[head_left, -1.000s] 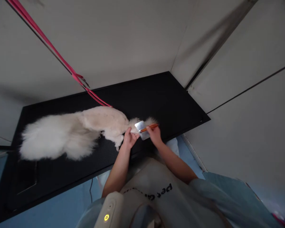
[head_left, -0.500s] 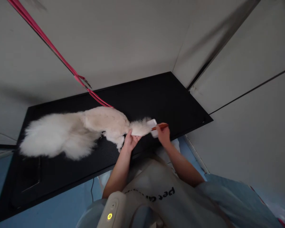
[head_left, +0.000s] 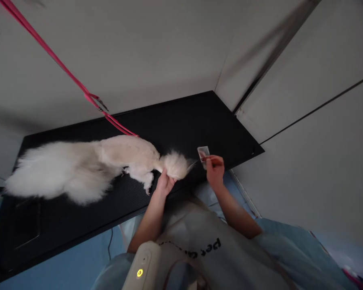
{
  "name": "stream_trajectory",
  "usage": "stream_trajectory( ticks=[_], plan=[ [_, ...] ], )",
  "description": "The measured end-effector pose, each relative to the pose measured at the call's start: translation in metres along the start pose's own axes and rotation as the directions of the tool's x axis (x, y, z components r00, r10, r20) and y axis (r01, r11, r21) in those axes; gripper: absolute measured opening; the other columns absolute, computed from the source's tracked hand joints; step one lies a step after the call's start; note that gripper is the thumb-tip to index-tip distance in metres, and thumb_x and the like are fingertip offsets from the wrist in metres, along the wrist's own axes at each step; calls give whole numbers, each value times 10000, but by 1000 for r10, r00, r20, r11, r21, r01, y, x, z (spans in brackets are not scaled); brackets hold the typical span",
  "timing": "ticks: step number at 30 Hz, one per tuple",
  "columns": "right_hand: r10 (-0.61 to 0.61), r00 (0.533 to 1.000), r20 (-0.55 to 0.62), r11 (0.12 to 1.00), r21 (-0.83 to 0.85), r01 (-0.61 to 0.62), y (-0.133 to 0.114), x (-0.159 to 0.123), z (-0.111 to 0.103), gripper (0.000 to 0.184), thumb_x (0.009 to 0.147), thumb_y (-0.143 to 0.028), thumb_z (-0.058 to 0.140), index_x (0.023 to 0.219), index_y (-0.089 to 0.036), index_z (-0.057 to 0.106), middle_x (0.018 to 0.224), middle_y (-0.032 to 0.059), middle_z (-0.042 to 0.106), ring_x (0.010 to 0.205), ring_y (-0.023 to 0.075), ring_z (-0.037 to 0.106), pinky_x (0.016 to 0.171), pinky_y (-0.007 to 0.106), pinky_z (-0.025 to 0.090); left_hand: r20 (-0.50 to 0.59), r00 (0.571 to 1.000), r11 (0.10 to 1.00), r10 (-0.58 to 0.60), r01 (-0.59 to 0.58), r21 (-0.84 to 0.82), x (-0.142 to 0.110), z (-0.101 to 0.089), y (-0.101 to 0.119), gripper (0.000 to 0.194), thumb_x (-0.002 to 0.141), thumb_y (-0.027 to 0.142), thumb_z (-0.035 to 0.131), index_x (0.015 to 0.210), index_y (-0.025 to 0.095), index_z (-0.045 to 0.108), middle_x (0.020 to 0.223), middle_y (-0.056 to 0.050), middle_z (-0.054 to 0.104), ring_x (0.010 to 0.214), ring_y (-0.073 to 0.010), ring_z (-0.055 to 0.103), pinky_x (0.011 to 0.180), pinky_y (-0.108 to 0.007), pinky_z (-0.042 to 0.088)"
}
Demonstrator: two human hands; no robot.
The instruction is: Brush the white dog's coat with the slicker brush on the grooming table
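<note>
A cream-white, long-haired pet (head_left: 127,151), dog or cat, stands with its middle clipped short and its hind part fluffy. My left hand (head_left: 165,183) grips under its fluffy head (head_left: 176,164) at the right end, thumb at the near side. The face is not visible. In my closed right hand (head_left: 215,171) is a slicker brush (head_left: 203,152) with a pale, flat head and a reddish-brown handle. The brush is apart from the head, to its right, and a few long strands of hair stretch toward it.
The pet is on a black grooming table (head_left: 196,117) with ribbed matting. A pink leash (head_left: 75,80) slants from the upper left down to the pet's back. Grey walls (head_left: 154,48) border the table. A pale device with a yellow light (head_left: 140,273) hangs at my chest.
My right hand has drawn the brush rightward, off the head's hair. The head, held by my left hand, now shows rounder and slightly turned. The view has shifted a little.
</note>
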State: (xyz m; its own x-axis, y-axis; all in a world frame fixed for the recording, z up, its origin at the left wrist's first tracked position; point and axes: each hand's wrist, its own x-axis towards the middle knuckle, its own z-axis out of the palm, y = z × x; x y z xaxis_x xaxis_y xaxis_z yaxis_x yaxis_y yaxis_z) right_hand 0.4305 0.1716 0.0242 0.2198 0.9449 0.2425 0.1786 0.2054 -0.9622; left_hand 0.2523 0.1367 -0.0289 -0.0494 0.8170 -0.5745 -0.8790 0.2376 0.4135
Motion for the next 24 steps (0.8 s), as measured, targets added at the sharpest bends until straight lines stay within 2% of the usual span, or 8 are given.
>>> stream_trajectory(
  ticks=[3, 5, 8, 11, 13, 16, 22, 24],
  plan=[
    [-26, 947, 319, 998, 60, 7, -9, -22, 6, 91, 791, -321, 601, 806, -236, 573, 890, 48, 665, 844, 194, 645, 802, 368, 519, 13, 998, 998, -62, 62, 7, -3, 6, -3, 386, 973, 378, 403, 1170, 116, 607, 910, -93, 726, 815, -189, 691, 791, -313, 552],
    [0, 923, 385, 998, 58, -24, -8, -25, 8, 95, 786, -320, 603, 825, -234, 595, 861, 45, 670, 840, 197, 648, 803, 369, 523, -20, 996, 997, -82, 83, 12, -7, 6, -1, 381, 980, 376, 382, 1139, 127, 624, 868, -83, 726, 770, -180, 692, 753, -296, 556],
    [5, 995, 101, 1000, -20, -3, -5, -5, -9, 129, 795, -340, 590, 818, -214, 573, 851, 50, 649, 821, 191, 630, 790, 365, 518, -49, 998, 999, -46, 47, 26, -12, 2, 3, 367, 981, 361, 382, 1182, 151, 606, 948, -91, 730, 849, -192, 694, 802, -323, 555],
    [-84, 991, -101, 995, -62, 78, -10, 2, -23, 115, 813, -331, 578, 784, -226, 542, 909, 51, 639, 844, 186, 623, 783, 355, 513, -54, 997, 998, -54, 56, 36, -13, 0, 2, 348, 961, 304, 417, 1189, 121, 605, 952, -107, 730, 882, -194, 692, 867, -332, 540],
    [-84, 994, 76, 996, 5, 84, -16, -12, -16, 76, 816, -312, 582, 794, -244, 558, 928, 40, 654, 844, 185, 634, 762, 346, 520, -23, 995, 994, -97, 98, 51, -13, 2, 1, 360, 955, 294, 398, 1147, 93, 627, 945, -128, 728, 880, -205, 694, 870, -342, 540],
    [-42, 905, 423, 998, 69, 14, -15, -32, 4, 68, 781, -302, 620, 825, -251, 610, 855, 32, 679, 825, 201, 650, 770, 357, 529, 46, 988, 987, -144, 140, 77, -16, 2, 1, 423, 968, 367, 351, 1077, 93, 654, 955, -140, 726, 867, -219, 696, 829, -347, 550],
    [-54, 998, -31, 997, -58, 52, -4, -5, -10, 104, 817, -317, 561, 796, -216, 545, 897, 58, 641, 817, 178, 615, 770, 342, 503, 0, 989, 987, -150, 150, 51, -20, -6, 4, 478, 976, 455, 333, 1132, 111, 626, 945, -143, 730, 878, -219, 696, 839, -345, 539],
    [-84, 996, 44, 996, -9, 84, -4, -13, -8, 86, 824, -305, 568, 815, -222, 547, 936, 48, 648, 834, 166, 625, 767, 323, 505, 24, 984, 984, -174, 173, 43, -18, -4, 2, 499, 974, 471, 330, 1110, 92, 626, 911, -152, 729, 828, -214, 701, 800, -328, 546]
  ],
)
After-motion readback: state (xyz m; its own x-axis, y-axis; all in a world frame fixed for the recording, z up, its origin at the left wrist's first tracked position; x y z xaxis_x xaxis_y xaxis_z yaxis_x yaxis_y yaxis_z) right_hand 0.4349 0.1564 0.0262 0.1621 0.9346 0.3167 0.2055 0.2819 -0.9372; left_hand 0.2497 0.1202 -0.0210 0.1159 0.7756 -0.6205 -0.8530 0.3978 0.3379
